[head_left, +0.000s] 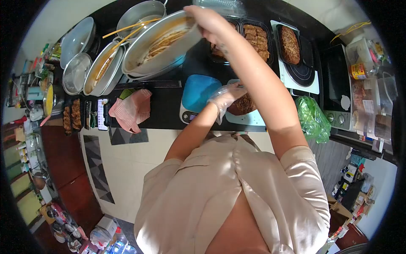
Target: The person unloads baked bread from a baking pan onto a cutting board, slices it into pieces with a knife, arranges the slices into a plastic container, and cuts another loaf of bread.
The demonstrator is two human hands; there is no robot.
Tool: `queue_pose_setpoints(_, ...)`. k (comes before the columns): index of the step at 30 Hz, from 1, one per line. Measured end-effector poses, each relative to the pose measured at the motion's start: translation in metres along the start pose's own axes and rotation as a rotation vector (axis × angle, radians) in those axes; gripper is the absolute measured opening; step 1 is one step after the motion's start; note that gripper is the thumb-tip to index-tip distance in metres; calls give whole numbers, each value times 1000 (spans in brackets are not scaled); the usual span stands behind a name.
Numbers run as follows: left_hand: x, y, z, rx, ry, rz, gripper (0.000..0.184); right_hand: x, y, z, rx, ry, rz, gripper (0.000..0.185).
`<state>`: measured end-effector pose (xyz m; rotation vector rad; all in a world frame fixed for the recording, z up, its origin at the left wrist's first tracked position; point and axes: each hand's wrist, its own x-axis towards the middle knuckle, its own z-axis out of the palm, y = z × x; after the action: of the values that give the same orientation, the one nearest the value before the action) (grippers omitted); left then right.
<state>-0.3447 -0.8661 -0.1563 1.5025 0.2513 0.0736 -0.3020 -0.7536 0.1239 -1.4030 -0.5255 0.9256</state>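
The right hand [207, 19] is closed on one end of the metal bowl [171, 62], which is over the left part of the table [165, 114]. With only one end grasped, the bowl could tip and spill the brown residue inside it, or its far side could knock the pan [103, 76] and dislodge the long wooden sticks [131, 28]. The left hand [228, 95], in a clear glove, touches the brown loaf [242, 106]; how firm its grip is, I cannot tell. The loaf lies on a pale board [253, 120] partly under the right forearm [258, 80], so a drop of the arm could smear it. As for writing, the phone screen [102, 114], the scale's display [192, 117] and the jar's yellow label [358, 71] are all too small to read, and no brand is legible
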Motion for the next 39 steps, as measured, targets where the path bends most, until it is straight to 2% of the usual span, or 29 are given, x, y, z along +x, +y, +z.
queue_pose_setpoints(2,2,-9,1,195,43,121,66,14,6,17,-15,4,28,37)
queue_pose_setpoints(5,-17,31,-9,479,56,152,58,17,9,33,-82,69,64,38)
queue_pose_setpoints(8,-15,30,-11,669,-208,116,49,54,46,32,-306,111,-183,40)
queue_pose_setpoints(10,-7,11,-5,645,76,459,45,56,51,37,-347,177,-190,42)
queue_pose_setpoints(11,-14,10,-1,639,53,462,45,57,54,35,-391,236,-198,44)
queue_pose_setpoints(12,-37,44,-2,428,78,363,45,52,54,32,-415,277,-249,48)
queue_pose_setpoints(14,-57,94,-6,235,52,215,45,30,47,8,-370,300,-335,47)
queue_pose_setpoints(16,-48,103,-12,357,-8,35,53,-12,41,-44,-424,342,-502,44)
queue_pose_setpoints(17,-31,67,-13,392,-7,-33,60,-42,40,-75,-473,395,-601,40)
queue_pose_setpoints(18,-30,72,-15,237,-83,-135,58,-72,49,-106,-453,433,-622,34)
queue_pose_setpoints(19,-29,77,-16,85,-156,-244,57,-102,66,-143,-449,476,-596,31)
queue_pose_setpoints(20,-26,67,-11,8,-44,-248,52,-140,79,-175,-524,557,-467,30)
queue_pose_setpoints(21,-15,50,-15,5,-92,-303,50,-182,88,-195,-675,681,-211,34)
queue_pose_setpoints(22,-9,37,-20,17,-113,-290,49,-210,126,-231,-730,772,13,36)
queue_pose_setpoints(23,-5,30,-22,28,-134,-279,48,-236,167,-257,-958,847,34,39)
queue_pose_setpoints(24,-7,39,-20,39,-132,-304,46,-260,178,-255,-1002,817,287,38)
queue_pose_setpoints(25,-9,46,-18,49,-131,-329,45,-274,195,-253,-1017,797,335,41)
queue_pose_setpoints(27,-9,48,-20,46,-171,-415,94,-280,227,-246,-993,801,226,40)
queue_pose_setpoints(31,-28,94,-16,-32,-184,-372,80,-277,236,-248,-1019,747,133,36)
queue_pose_setpoints(33,-30,102,-16,82,-167,-250,64,-278,238,-258,-1149,691,101,36)
queue_pose_setpoints(34,-25,91,-17,222,-90,-157,53,-280,238,-264,-1181,692,57,35)
queue_pose_setpoints(35,-22,80,-20,227,-91,-160,53,-279,239,-270,-1175,693,59,35)
queue_pose_setpoints(39,-24,124,0,256,-191,-124,49,-277,240,-294,-1130,754,17,29)
